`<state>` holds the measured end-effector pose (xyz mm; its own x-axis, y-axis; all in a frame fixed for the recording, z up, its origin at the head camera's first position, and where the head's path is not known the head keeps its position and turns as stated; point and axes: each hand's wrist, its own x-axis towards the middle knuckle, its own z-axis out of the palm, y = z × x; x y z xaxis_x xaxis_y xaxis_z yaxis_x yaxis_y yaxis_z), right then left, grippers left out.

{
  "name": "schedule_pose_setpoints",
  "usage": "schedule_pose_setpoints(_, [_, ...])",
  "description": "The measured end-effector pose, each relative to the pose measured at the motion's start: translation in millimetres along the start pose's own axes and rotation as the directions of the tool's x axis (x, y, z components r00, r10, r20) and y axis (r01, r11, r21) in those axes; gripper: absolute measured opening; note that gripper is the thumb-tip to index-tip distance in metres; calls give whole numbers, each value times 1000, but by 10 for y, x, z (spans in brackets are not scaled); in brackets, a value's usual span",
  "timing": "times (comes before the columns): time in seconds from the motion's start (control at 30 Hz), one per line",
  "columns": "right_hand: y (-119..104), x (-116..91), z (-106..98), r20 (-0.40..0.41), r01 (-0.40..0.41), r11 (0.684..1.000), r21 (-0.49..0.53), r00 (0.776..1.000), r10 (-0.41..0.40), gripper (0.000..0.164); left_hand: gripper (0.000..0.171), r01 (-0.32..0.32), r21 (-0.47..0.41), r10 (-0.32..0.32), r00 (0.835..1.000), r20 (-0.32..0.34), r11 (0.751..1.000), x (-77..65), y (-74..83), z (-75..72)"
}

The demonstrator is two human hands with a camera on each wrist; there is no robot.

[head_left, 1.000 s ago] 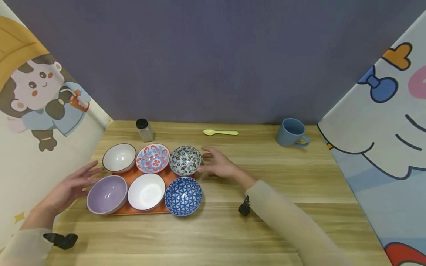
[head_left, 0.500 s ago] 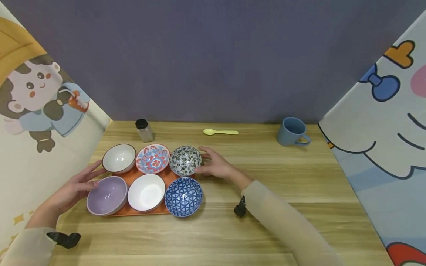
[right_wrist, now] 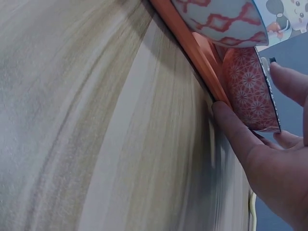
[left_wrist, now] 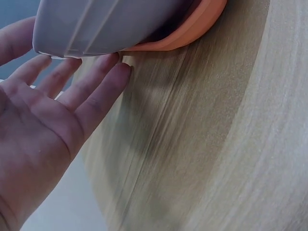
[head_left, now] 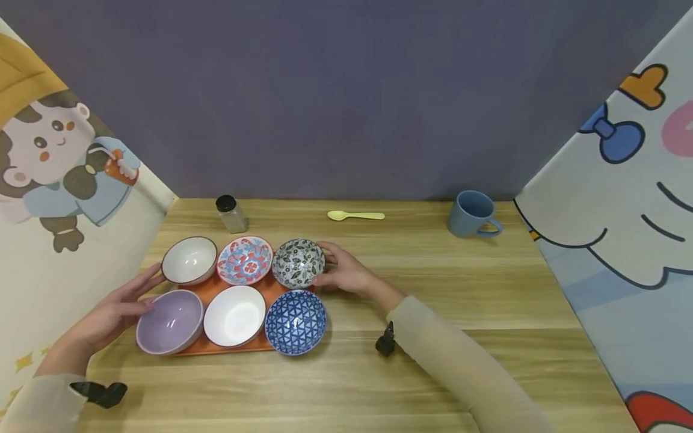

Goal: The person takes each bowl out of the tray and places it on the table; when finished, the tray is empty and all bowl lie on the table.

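An orange tray carries several bowls in two rows. At its left end sits a purple bowl; my left hand is beside it, thumb over the rim. In the left wrist view, loosely extended fingers reach beneath that bowl, toward the tray's edge. My right hand is at the opposite end, close to a black-and-white leaf-patterned bowl. One right fingertip touches the tray edge in the right wrist view, the thumb raised by the bowl. The blue triangle-patterned bowl stands at front right.
Also on the tray are a dark-rimmed white bowl, a red-and-blue floral bowl and a plain white bowl. Behind them stand a black-capped jar, a yellow spoon and a blue mug. Walls enclose the wooden table.
My left hand has come in toward the purple bowl, its thumb now over the rim. My right hand has moved slightly left, closer to the leaf-patterned bowl. The bowls keep their arrangement.
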<state>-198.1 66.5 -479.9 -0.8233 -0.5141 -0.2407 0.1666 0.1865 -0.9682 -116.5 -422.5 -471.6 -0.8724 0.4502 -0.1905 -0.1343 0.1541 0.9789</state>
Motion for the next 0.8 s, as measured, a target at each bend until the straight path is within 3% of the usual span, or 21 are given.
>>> schedule_pose_setpoints(0.43, [6,-8,-3,17,-71,990,125,997,69,88,70,-40,-157,44,999,22,987,2,-65,-41])
schedule_pose_setpoints(0.8, [0,-2,11,-38,-69,983,172,996,77,69,71,20,-116,-12,997,76,993,54,-66,-72])
